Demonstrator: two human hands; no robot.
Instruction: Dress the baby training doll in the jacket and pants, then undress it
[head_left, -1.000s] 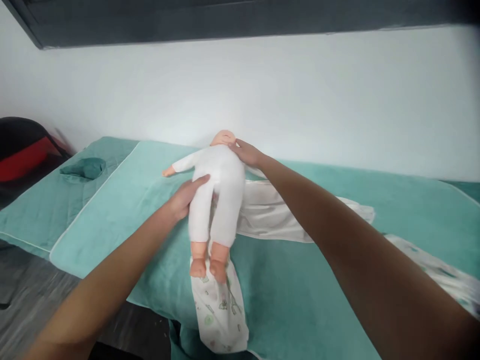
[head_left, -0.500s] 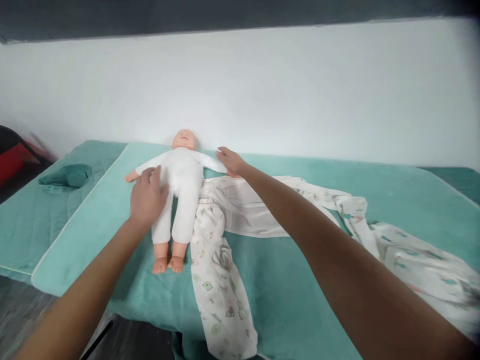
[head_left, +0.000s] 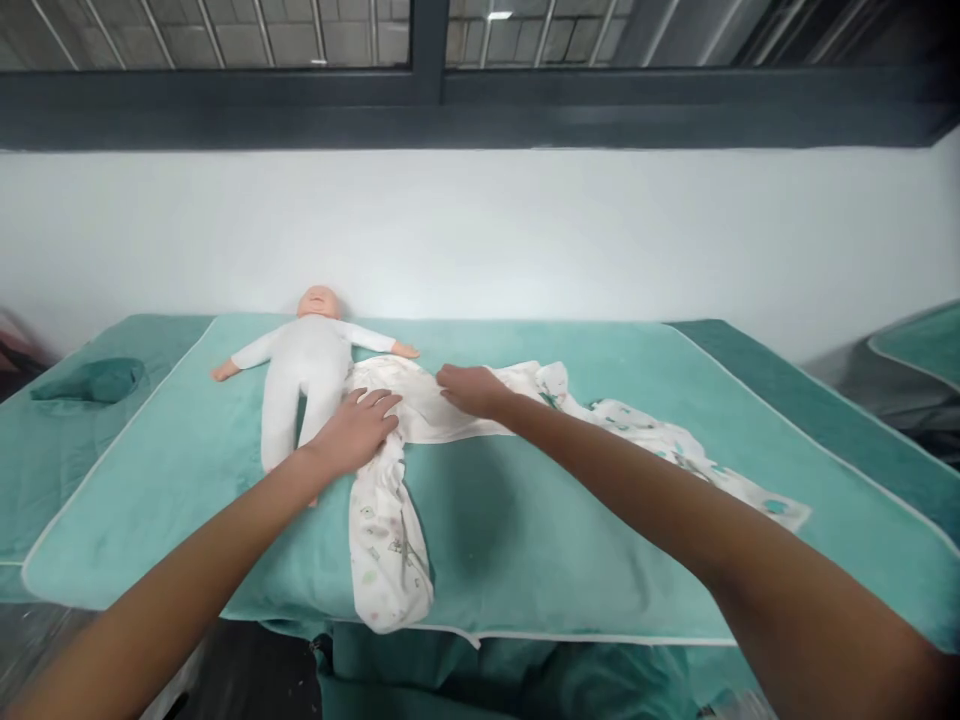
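A baby doll [head_left: 304,355] with a white cloth body lies on its back, arms spread, at the left of the green mat. Beside it a white baby garment [head_left: 442,415] is laid out flat, with a patterned leg or sleeve [head_left: 390,560] hanging toward the front edge. My left hand [head_left: 360,428] rests over the garment by the doll's leg, palm down and fingers apart. Curled on the garment's upper edge, my right hand [head_left: 474,390] appears to pinch the cloth; its fingertips are partly hidden. The left forearm covers the doll's feet.
More patterned white cloth [head_left: 660,435] trails to the right, partly behind my right forearm. The padded green mat [head_left: 570,560] ends at a front edge with white piping. A small green pillow [head_left: 90,380] lies at left. A white wall [head_left: 480,230] and dark window frame stand behind.
My left hand has moved right from the doll's body to the garment. My right hand has left the doll's arm, come down onto the cloth and curled. The camera has tilted up.
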